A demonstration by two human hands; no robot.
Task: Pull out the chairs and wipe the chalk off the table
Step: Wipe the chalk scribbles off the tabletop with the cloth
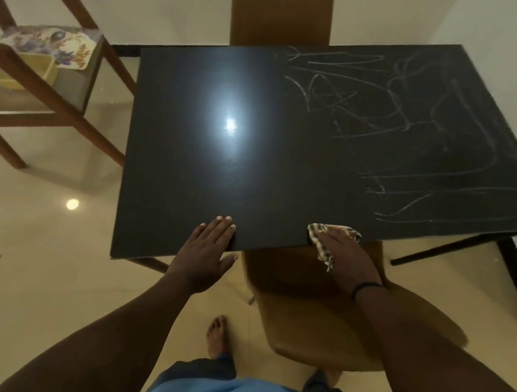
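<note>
A black table fills the middle of the view. White chalk scribbles cover its right half, while the left half is bare and glossy. My left hand lies flat and open on the near edge. My right hand presses a checked cloth onto the near edge, just below the chalk. A tan chair stands under my right arm at the near side, pulled out from the table. A second tan chair stands at the far side, its back upright against the far edge.
A wooden shelf frame with glass panels stands to the left, holding a flowered cloth and a yellow box. White walls close in at the right and back. My bare foot rests on the shiny beige floor.
</note>
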